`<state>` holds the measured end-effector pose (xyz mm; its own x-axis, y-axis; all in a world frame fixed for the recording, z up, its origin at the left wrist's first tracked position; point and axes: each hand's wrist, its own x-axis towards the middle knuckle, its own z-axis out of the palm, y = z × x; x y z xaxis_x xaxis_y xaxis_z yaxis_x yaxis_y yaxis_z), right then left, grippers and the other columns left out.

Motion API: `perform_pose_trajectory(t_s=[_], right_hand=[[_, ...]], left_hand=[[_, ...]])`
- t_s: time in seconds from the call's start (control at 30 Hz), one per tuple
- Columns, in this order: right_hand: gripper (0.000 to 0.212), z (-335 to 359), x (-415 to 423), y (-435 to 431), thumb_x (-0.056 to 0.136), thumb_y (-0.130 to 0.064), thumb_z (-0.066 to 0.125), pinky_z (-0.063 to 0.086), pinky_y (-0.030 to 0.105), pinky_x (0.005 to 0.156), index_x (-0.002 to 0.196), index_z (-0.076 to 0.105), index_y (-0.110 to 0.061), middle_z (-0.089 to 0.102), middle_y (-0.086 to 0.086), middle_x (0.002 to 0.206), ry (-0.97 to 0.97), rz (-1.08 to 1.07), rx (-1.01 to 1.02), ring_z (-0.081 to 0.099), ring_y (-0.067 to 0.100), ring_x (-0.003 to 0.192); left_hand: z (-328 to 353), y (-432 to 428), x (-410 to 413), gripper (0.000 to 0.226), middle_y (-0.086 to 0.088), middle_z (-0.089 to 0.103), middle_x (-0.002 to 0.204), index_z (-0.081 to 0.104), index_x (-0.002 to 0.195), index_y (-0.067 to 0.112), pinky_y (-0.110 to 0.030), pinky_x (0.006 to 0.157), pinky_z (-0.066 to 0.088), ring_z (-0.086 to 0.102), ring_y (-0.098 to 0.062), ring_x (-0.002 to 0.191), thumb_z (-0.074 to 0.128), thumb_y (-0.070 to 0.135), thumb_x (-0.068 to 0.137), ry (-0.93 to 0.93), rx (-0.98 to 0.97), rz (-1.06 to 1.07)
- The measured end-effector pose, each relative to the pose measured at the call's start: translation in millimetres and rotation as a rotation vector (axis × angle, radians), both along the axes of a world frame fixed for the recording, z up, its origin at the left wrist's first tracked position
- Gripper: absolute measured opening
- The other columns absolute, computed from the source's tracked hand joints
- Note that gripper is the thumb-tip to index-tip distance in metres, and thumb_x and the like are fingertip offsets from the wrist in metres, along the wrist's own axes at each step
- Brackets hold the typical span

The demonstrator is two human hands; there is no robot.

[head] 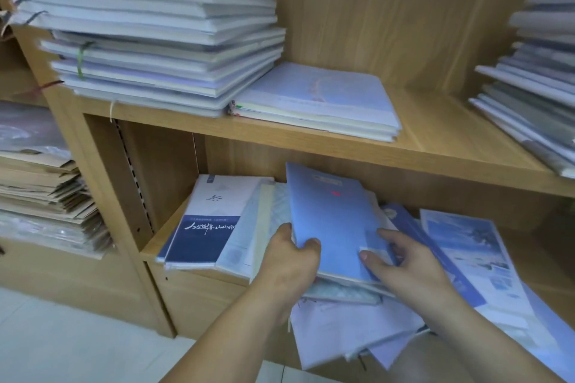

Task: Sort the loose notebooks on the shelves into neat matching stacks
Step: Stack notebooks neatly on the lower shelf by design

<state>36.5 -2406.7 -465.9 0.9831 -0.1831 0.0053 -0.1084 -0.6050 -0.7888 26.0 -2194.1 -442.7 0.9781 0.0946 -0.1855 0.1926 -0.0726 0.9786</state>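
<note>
Fingers, left: thumb (311, 244) lies on top of the blue notebook (329, 221) at its near left corner. The rest are hidden under it, so the left hand (289, 261) is judged to be pinching it.
Fingers, right: laid fairly straight (387, 235) on the cover's near right part. The right hand (407, 267) rests on it, with no grasp seen.
Blue notebook, place: on top of the loose pile (351, 320), in the lower shelf (155, 246).
Long axis: runs away from the person into the shelf, with the far end leaning slightly left. The near short edge faces both hands.
Nearer hand: both touch it, but only the left has a hold, at the corner.
Next move, judged: draw it out toward the person along its length. A corner pinch may let it swing, so the right hand should steady it.
Pile: fanned and overhanging the shelf front, so it may slide.
Left of the pile: dark notebook (202, 236), lying flat.
Upper shelf (451, 140): short stack (317, 99) beside a tall stack (161, 40).
</note>
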Motion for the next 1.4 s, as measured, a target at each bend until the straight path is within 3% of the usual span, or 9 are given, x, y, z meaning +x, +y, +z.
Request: perform_pose_trajectory(t_s=[0.13,0.27,0.37,0.63,0.73,0.87,1.03,1.23,1.4], right_hand=[[0.059,1.8,-7.2,-0.6,0.088,-0.047,0.073,0.043,0.028,0.104,0.141,0.056,-0.029,0.054,-0.014,0.141,0.030,0.035,-0.024,0.048,0.012,0.136],[0.059,1.1,-13.2,-2.4,0.085,-0.054,0.072,0.045,0.026,0.104,0.138,0.059,-0.032,0.056,-0.020,0.136,0.030,0.122,-0.068,0.050,0.007,0.133],[0.057,1.4,-15.5,2.0,0.086,-0.055,0.071,0.047,0.030,0.102,0.137,0.059,-0.034,0.059,-0.017,0.137,0.010,0.132,-0.173,0.053,0.009,0.129],[0.059,9.4,-16.2,14.6,0.089,-0.065,0.056,0.047,0.027,0.086,0.144,0.045,-0.047,0.062,-0.011,0.138,0.073,0.150,-0.356,0.061,0.016,0.122],[0.066,7.1,-12.9,14.5,0.078,-0.072,0.062,0.050,0.032,0.097,0.138,0.055,-0.045,0.065,-0.013,0.134,0.026,0.121,-0.288,0.059,0.015,0.127],[0.059,11.0,-9.6,18.5,0.077,-0.069,0.065,0.051,0.030,0.094,0.132,0.061,-0.047,0.069,-0.013,0.127,-0.008,0.163,-0.311,0.061,0.013,0.123],[0.057,14.6,-13.0,23.3,0.082,-0.065,0.062,0.045,0.018,0.089,0.136,0.058,-0.046,0.065,-0.020,0.128,-0.014,0.228,-0.319,0.057,0.005,0.125],[0.050,14.7,-13.4,35.2,0.084,-0.058,0.067,0.044,0.021,0.085,0.132,0.057,-0.050,0.064,-0.021,0.127,-0.027,0.213,-0.327,0.060,0.008,0.121],[0.046,15.8,-10.5,35.5,0.085,-0.060,0.067,0.044,0.026,0.088,0.130,0.056,-0.053,0.060,-0.026,0.124,0.066,0.199,-0.229,0.055,0.006,0.114]], left_hand=[[-5.8,5.9,-3.6,0.012,0.006,0.076,0.091,0.068,0.099,0.021,-0.047,0.081,0.060,0.073,-0.022,0.087,0.064,0.026,0.089,-0.080,0.059,0.018],[-14.1,23.0,-10.6,0.036,0.007,0.067,0.100,0.060,0.099,0.025,-0.040,0.086,0.054,0.061,-0.021,0.100,0.052,0.056,0.082,-0.184,0.668,-0.047],[-30.5,38.0,-13.5,0.054,0.000,0.048,0.116,0.059,0.114,0.031,-0.042,0.105,0.040,0.041,-0.029,0.116,0.041,0.073,0.085,-0.049,1.018,-0.138],[-29.4,37.4,-14.2,0.059,-0.001,0.057,0.109,0.054,0.101,0.021,-0.039,0.099,0.044,0.050,-0.030,0.110,0.061,0.071,0.071,0.012,0.792,0.054],[-22.9,46.8,-6.5,0.061,0.003,0.062,0.104,0.043,0.085,0.030,-0.043,0.091,0.056,0.064,-0.026,0.103,0.067,0.067,0.043,0.080,0.301,0.162],[-23.0,49.8,-7.0,0.049,0.005,0.072,0.087,0.049,0.083,0.026,-0.043,0.081,0.062,0.074,-0.024,0.085,0.086,0.043,0.056,0.115,-0.043,0.166],[-28.8,58.4,-10.1,0.045,0.002,0.074,0.088,0.062,0.095,0.016,-0.031,0.068,0.058,0.070,-0.018,0.072,0.073,0.050,0.068,0.091,0.073,0.036],[-33.2,56.8,-20.2,0.041,-0.009,0.056,0.113,0.059,0.109,0.019,-0.040,0.098,0.051,0.057,-0.026,0.110,0.048,0.055,0.091,0.071,0.533,-0.037],[-25.8,51.0,-26.8,0.037,-0.009,0.049,0.116,0.048,0.119,0.019,-0.042,0.092,0.053,0.061,-0.032,0.100,0.044,0.050,0.100,0.022,0.707,-0.032]])
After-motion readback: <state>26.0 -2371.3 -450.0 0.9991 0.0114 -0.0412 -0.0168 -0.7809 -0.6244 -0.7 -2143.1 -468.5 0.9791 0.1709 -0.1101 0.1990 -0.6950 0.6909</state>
